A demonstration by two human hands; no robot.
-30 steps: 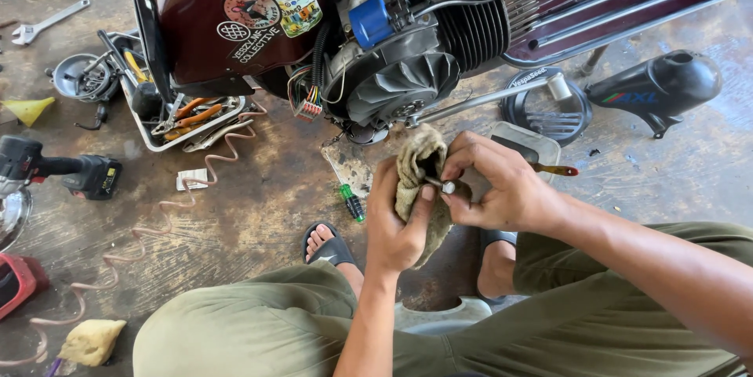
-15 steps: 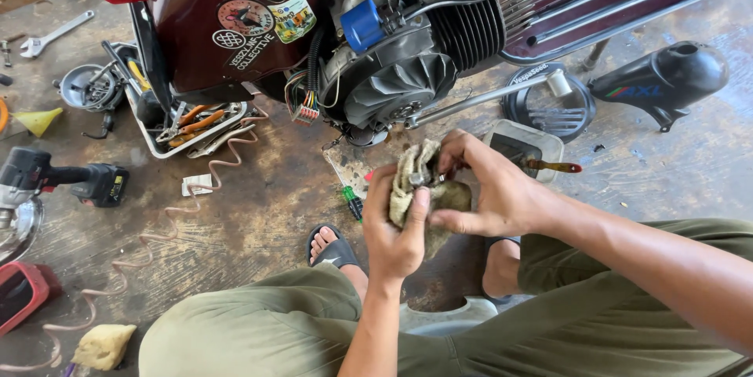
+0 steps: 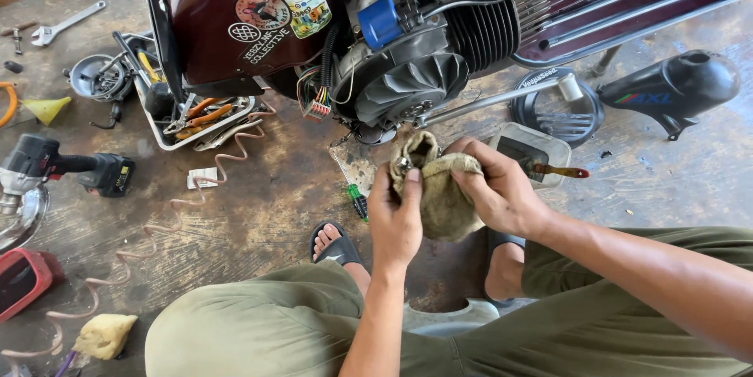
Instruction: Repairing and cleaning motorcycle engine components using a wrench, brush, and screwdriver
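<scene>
Both of my hands hold a dirty tan rag in front of my knees. My left hand pinches the rag's left side, where a small metal part pokes out near its top. My right hand is wrapped over the rag's right side. Just above them sits the dark red scooter with its exposed engine and fan housing.
A metal tray of pliers and tools lies left of the engine. A cordless drill, a wrench, a green screwdriver, a clear tub with a brush, a black cover and a yellow sponge lie on the concrete floor.
My right hand let go of the thin tool it pinched and now presses flat over the rag. The rag has been bunched around the small part and my hands shifted slightly.
</scene>
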